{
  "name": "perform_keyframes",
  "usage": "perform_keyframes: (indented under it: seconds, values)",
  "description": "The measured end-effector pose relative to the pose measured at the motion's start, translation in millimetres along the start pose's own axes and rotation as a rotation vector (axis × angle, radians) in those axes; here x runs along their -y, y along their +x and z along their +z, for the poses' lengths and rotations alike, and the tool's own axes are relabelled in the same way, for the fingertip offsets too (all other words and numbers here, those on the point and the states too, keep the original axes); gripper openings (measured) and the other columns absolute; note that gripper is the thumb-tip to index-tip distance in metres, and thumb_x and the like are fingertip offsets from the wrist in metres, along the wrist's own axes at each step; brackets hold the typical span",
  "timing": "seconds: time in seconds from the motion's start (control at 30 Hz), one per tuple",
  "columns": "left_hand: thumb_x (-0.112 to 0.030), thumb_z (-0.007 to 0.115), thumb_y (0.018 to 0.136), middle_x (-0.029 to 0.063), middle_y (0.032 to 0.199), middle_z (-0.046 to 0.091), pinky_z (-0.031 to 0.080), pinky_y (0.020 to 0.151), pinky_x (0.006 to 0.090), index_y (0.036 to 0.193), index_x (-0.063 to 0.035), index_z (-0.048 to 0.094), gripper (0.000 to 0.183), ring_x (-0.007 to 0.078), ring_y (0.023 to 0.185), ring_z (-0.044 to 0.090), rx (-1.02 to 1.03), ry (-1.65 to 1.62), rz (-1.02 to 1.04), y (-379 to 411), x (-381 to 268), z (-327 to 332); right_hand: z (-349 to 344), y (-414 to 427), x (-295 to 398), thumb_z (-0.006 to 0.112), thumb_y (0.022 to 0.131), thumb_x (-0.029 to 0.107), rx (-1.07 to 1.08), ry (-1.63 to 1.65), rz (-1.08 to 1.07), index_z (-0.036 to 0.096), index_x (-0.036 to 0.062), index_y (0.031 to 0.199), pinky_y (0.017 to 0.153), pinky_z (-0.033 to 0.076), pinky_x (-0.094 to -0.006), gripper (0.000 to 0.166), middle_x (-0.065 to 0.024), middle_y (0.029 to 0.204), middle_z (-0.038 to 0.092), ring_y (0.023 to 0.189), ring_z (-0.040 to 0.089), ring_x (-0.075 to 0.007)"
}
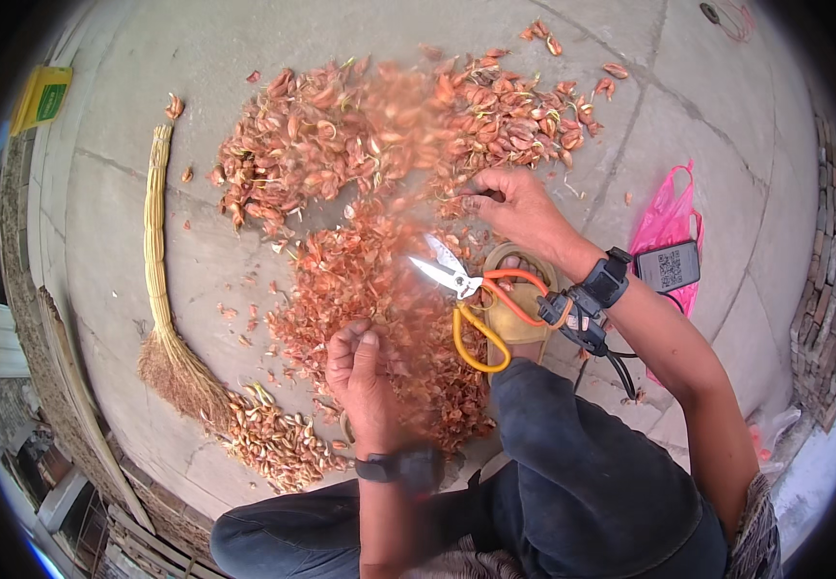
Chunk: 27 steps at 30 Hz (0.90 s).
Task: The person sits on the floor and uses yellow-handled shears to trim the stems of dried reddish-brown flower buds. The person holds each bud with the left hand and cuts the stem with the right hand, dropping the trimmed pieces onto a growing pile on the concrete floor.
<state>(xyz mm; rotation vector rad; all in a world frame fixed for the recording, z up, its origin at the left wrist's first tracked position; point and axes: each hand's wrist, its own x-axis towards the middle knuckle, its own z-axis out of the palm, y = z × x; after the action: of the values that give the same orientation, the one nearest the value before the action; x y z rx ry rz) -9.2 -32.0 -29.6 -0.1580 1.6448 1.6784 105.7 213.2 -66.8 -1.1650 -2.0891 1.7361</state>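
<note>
My right hand reaches to the near edge of a heap of reddish-brown shallot bulbs, some with pale green sprouts. Its thumb and fingers are bent together beside stringy bits; whether they grip one is unclear. Over a pile of loose papery skins, my left hand has its thumb against curled fingers, and anything inside is hidden. Between the hands are scissors with spread blades, one orange and one yellow handle. The orange handle meets the strapped device below my right wrist. A smaller heap of paler cloves lies left.
A straw broom lies on the concrete at left, its bristles touching the paler heap. A pink plastic bag and a black device with a printed code are at right. Stacked bricks line the right edge. My sandalled foot is under the scissors.
</note>
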Motion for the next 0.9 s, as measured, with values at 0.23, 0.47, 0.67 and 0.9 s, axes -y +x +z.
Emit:
perform_keyframes:
  seconds: [0.23, 0.47, 0.67, 0.9]
  values:
    - [-0.004, 0.059, 0.09, 0.0074, 0.098, 0.065, 0.049, 0.075, 0.0254, 0.116, 0.0004, 0.057, 0.027, 0.0112, 0.088, 0.059, 0.158, 0.035, -0.131, -4.3, 1.1, 57.9, 17.8, -28.0, 25.6, 0.064, 0.088, 0.009, 0.309, 0.391, 0.204, 0.063, -0.0004, 0.09, 0.05, 0.043, -0.0179, 0.01, 0.0019, 0.072, 0.059, 0.059, 0.05, 0.0]
    - [0.0, 0.064, 0.085, 0.005, 0.094, 0.066, 0.05, 0.071, 0.0224, 0.106, 0.0006, 0.062, 0.021, 0.0093, 0.08, 0.06, 0.094, 0.063, 0.053, -2.6, 4.3, 55.7, 34.7, -37.5, 36.7, 0.056, 0.085, 0.001, 0.425, 0.113, 0.018, 0.056, -0.0039, 0.08, 0.052, 0.039, -0.0239, 0.007, 0.0, 0.065, 0.054, 0.06, 0.045, -0.0027]
    - [0.0, 0.065, 0.086, 0.0028, 0.086, 0.064, 0.048, 0.064, 0.0223, 0.1, 0.0002, 0.062, 0.015, 0.0076, 0.07, 0.056, 0.123, 0.05, -0.016, -12.1, 3.5, 54.0, 29.2, -44.2, 44.8, 0.055, 0.079, 0.004, 0.441, -0.006, 0.038, 0.052, -0.0045, 0.074, 0.053, 0.037, -0.0279, 0.01, -0.0017, 0.06, 0.046, 0.061, 0.039, -0.0047]
    - [0.003, 0.063, 0.085, 0.0003, 0.084, 0.06, 0.046, 0.062, 0.0206, 0.099, -0.0017, 0.06, 0.014, 0.0059, 0.069, 0.054, 0.146, 0.09, 0.003, -13.6, 5.9, 54.5, 27.0, -47.6, 31.3, 0.059, 0.081, 0.006, 0.238, 0.062, 0.071, 0.053, -0.0031, 0.073, 0.053, 0.037, -0.0263, 0.013, -0.0026, 0.059, 0.041, 0.061, 0.04, -0.0056]
